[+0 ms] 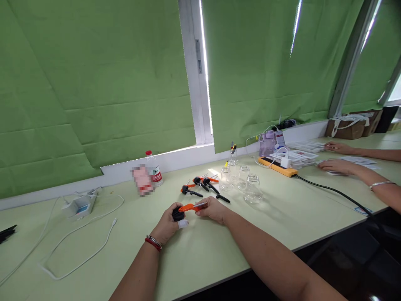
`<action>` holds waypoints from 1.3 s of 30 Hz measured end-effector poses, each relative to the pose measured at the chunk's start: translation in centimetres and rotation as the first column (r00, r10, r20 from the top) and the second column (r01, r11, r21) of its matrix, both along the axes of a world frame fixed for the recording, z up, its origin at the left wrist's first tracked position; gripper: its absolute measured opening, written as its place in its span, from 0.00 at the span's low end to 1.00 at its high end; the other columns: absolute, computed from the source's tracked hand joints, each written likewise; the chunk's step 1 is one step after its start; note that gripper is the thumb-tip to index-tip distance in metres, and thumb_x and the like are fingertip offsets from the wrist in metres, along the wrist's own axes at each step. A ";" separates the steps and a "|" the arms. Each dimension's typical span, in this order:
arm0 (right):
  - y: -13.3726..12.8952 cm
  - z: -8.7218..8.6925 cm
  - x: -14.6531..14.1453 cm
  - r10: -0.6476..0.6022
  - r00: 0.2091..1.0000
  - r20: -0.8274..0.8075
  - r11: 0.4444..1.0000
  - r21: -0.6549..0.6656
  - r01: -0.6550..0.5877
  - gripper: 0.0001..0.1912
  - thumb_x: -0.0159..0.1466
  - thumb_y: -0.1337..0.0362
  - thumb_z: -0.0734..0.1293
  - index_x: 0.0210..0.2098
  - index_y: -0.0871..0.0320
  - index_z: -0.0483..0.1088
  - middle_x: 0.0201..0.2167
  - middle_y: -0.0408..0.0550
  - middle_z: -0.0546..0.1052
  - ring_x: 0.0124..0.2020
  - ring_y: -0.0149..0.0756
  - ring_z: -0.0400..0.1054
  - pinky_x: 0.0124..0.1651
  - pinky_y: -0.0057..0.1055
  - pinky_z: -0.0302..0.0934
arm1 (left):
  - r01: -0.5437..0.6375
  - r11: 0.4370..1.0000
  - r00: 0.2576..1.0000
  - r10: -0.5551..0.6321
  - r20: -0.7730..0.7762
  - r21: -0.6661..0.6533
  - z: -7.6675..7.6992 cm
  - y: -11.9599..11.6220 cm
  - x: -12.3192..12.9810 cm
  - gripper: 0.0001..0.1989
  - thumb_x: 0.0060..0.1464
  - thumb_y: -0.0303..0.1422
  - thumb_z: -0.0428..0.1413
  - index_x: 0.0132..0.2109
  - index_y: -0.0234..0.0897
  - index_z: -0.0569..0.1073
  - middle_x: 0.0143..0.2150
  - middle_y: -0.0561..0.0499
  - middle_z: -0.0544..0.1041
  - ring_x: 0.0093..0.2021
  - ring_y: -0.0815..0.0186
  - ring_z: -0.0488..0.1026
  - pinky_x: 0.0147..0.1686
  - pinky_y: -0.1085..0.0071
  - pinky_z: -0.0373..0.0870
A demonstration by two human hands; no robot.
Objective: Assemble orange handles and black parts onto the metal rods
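Observation:
My left hand (168, 224) is closed around a black round cap (178, 214), with white tape around one fingertip. My right hand (212, 209) grips a flat orange handle (187, 207) that has a greyish part near the fingers. The orange end touches or overlaps the cap; whether they are joined I cannot tell. Just beyond both hands lie several black caps (197, 180) with orange pieces and thin stems. A loose black stick-like piece (223, 198) rests near them. To their right stand several clear glass jars (253, 190) without lids.
A red-capped bottle (157, 173) stands by the wall beside a blurred pink item (142, 180). White cables and a power strip (82, 207) lie at left. An orange power strip (277, 167) with a black cord is at right, near another person's hands (336, 165).

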State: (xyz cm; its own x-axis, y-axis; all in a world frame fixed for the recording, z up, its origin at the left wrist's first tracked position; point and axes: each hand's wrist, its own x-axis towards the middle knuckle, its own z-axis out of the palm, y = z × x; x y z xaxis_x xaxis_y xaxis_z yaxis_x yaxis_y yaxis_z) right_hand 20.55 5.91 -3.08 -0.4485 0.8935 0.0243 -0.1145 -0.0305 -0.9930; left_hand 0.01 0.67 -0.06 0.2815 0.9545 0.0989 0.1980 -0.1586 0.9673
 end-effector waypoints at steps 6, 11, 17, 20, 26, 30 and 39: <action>-0.1 -0.2 0.1 0.036 0.999 0.032 0.998 0.045 -0.038 0.19 0.41 0.65 0.76 0.34 0.58 0.79 0.25 0.43 0.75 0.29 0.30 0.65 0.38 0.31 0.60 | 0.045 0.999 0.999 -0.045 0.019 -0.002 0.3 -0.3 0.5 0.21 0.39 0.29 0.64 0.42 0.40 0.66 0.33 0.56 0.71 0.34 0.69 0.66 0.37 0.73 0.63; -0.5 0.3 0.1 0.049 0.999 0.019 0.999 0.015 -0.049 0.18 0.41 0.66 0.77 0.33 0.59 0.79 0.24 0.42 0.75 0.28 0.29 0.64 0.37 0.31 0.59 | 0.045 0.999 0.999 -0.045 -0.007 0.023 0.4 -0.3 0.4 0.20 0.40 0.30 0.64 0.42 0.39 0.66 0.35 0.53 0.73 0.35 0.67 0.68 0.39 0.71 0.64; -1.0 1.1 -0.1 0.093 0.995 -0.040 0.995 -0.019 -0.093 0.19 0.39 0.65 0.78 0.32 0.60 0.78 0.29 0.46 0.78 0.30 0.32 0.68 0.42 0.34 0.60 | 0.044 0.999 0.999 -0.045 0.018 0.014 0.5 -0.4 0.4 0.21 0.41 0.29 0.64 0.42 0.39 0.65 0.34 0.53 0.73 0.34 0.67 0.68 0.37 0.71 0.64; -1.1 1.1 -0.1 0.125 0.991 -0.040 0.992 -0.006 -0.125 0.20 0.40 0.63 0.78 0.34 0.60 0.78 0.31 0.48 0.79 0.31 0.33 0.69 0.43 0.35 0.61 | 0.045 0.999 0.999 -0.044 0.027 -0.004 0.7 -0.5 0.5 0.20 0.41 0.29 0.64 0.41 0.39 0.64 0.34 0.54 0.73 0.34 0.68 0.68 0.36 0.72 0.64; -0.9 0.6 0.0 0.124 0.992 -0.024 0.992 -0.002 -0.124 0.21 0.39 0.61 0.78 0.34 0.60 0.78 0.32 0.49 0.79 0.33 0.36 0.69 0.44 0.37 0.61 | 0.054 0.998 0.998 -0.054 0.026 -0.015 0.9 -0.7 0.6 0.20 0.40 0.28 0.64 0.40 0.39 0.63 0.33 0.55 0.73 0.34 0.69 0.68 0.36 0.72 0.64; -0.7 0.2 0.0 0.095 0.995 0.007 0.995 0.008 -0.095 0.21 0.39 0.61 0.78 0.33 0.59 0.78 0.28 0.46 0.77 0.32 0.34 0.68 0.42 0.35 0.61 | 0.074 0.997 0.996 -0.074 0.044 -0.010 0.9 -0.7 0.7 0.21 0.40 0.28 0.64 0.40 0.39 0.63 0.32 0.56 0.72 0.32 0.70 0.67 0.35 0.73 0.63; -1.0 0.6 -0.2 0.107 0.993 0.052 0.991 0.073 -0.111 0.19 0.41 0.60 0.77 0.34 0.58 0.79 0.20 0.39 0.68 0.24 0.27 0.56 0.32 0.30 0.54 | 0.113 0.993 0.975 -0.101 0.200 -0.047 0.7 -0.8 0.7 0.26 0.38 0.34 0.65 0.46 0.39 0.65 0.29 0.57 0.67 0.28 0.72 0.62 0.30 0.74 0.58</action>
State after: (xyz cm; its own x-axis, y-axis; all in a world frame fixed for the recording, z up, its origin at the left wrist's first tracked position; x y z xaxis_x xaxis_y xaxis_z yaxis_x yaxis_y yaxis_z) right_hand 20.37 4.88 -2.49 -0.5453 0.8357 0.0659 -0.0672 0.0348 -0.9971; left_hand 0.74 -0.17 0.62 0.3626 0.9257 0.1080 -0.0122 -0.1111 0.9937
